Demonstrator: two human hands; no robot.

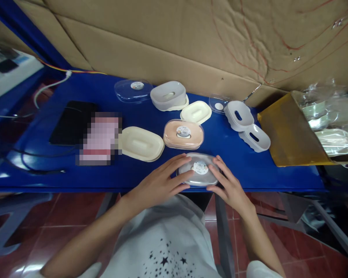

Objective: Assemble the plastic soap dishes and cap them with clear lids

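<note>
A grey soap dish (188, 166) under a clear lid with a round white label (201, 167) lies at the table's front edge. From its left side my left hand (162, 178) grips it, fingers bent over the lid. My right hand (231, 188) holds the opposite side, fingertips on the lid by the label. Just behind stands a peach soap dish (169, 135), also lidded and labelled. To its left is a cream oval tray (140, 143); a smaller cream insert (196, 112) sits behind it.
Farther back are a pale grey dish (168, 95) and a clear lid (130, 92). Two grey slotted pieces (239, 115) overlap at right, near another clear lid (219, 100). A cardboard box (290, 135) of wrapped dishes stands far right. A black case (71, 123) and cables lie left.
</note>
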